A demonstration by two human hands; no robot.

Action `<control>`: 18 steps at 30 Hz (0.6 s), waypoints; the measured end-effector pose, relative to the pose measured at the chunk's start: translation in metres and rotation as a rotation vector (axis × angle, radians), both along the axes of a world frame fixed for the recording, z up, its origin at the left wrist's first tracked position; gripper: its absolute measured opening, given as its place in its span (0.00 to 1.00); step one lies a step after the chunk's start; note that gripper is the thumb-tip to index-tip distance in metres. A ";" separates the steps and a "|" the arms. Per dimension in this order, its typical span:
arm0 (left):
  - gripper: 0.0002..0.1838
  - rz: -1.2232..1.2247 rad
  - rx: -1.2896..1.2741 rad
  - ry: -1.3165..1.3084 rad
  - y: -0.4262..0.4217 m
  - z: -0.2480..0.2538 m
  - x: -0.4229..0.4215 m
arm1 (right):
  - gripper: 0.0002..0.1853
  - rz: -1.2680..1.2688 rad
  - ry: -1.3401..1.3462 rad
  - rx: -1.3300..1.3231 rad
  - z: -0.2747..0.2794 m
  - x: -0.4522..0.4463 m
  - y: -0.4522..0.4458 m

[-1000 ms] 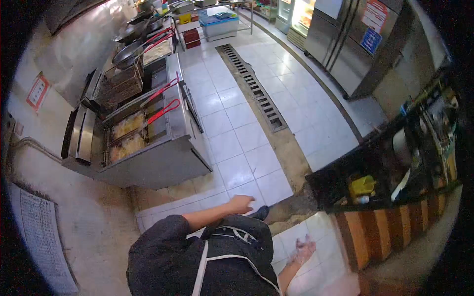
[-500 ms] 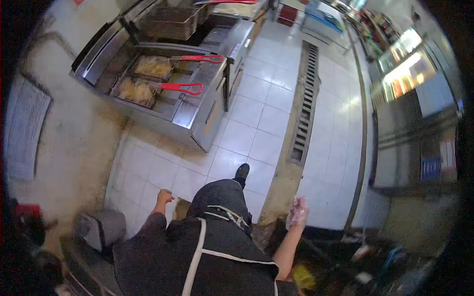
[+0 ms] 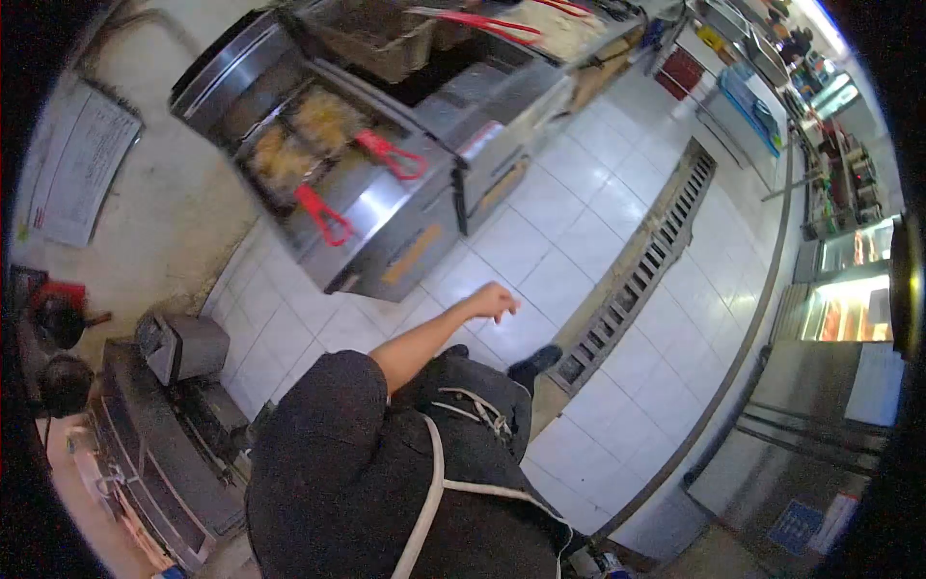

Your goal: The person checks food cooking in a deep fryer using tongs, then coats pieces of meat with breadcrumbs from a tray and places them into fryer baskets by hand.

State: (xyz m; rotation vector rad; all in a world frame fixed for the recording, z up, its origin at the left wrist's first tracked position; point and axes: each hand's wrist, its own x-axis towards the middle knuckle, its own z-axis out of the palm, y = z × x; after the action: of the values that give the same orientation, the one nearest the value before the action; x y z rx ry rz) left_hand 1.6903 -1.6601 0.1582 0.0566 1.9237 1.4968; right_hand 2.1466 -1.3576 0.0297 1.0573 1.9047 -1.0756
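Note:
My left hand (image 3: 492,302) is bare and stretched forward over the tiled floor, its fingers loosely curled with nothing seen in them. It touches nothing. Beyond it stands a metal deep fryer (image 3: 386,227). Two fry baskets sit in its bubbling oil, one with golden food (image 3: 280,154) and the other with similar food (image 3: 326,118). Their red handles, the nearer handle (image 3: 323,214) and the farther handle (image 3: 391,154), stick out over the fryer's front. My right hand is out of view.
A floor drain grate (image 3: 637,275) runs ahead along white tiles. Steel cabinets (image 3: 801,415) and a lit display (image 3: 849,307) line the right. A grey bin-like box (image 3: 183,347) stands at left. Beyond the fryer, red-handled tongs (image 3: 482,21) lie near a pale food tray (image 3: 555,29).
My left arm has swung forward and across to the right. My gloved right hand has gone out of view. The view has turned left, and the fryer is nearer.

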 end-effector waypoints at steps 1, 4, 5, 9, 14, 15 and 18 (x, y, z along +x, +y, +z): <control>0.15 0.058 0.010 -0.004 0.017 0.000 -0.019 | 0.10 -0.020 0.008 -0.003 -0.005 -0.010 0.021; 0.17 0.174 -0.140 -0.014 0.055 -0.019 -0.059 | 0.11 -0.070 0.063 0.014 -0.004 -0.058 0.085; 0.16 0.180 -0.309 0.120 0.058 -0.036 -0.062 | 0.11 -0.076 0.087 0.022 -0.002 -0.079 0.110; 0.14 0.107 -0.640 -0.018 0.058 -0.103 -0.049 | 0.13 0.069 0.262 0.112 0.012 -0.202 0.225; 0.13 0.051 -0.948 -0.092 0.106 -0.069 -0.002 | 0.14 -0.307 0.393 -0.043 0.028 -0.408 0.363; 0.13 0.077 -0.875 -0.038 0.116 -0.077 0.009 | 0.14 0.080 0.269 0.220 0.035 -0.451 0.388; 0.12 0.130 -0.747 -0.068 0.143 -0.114 0.005 | 0.13 0.564 0.329 0.541 0.034 -0.568 0.434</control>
State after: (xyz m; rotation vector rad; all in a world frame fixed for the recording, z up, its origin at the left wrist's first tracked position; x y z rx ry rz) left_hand 1.6949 -1.5170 0.0443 -0.4516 2.3380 0.7569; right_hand 1.5787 -0.9241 0.0637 0.5454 2.6341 -0.4322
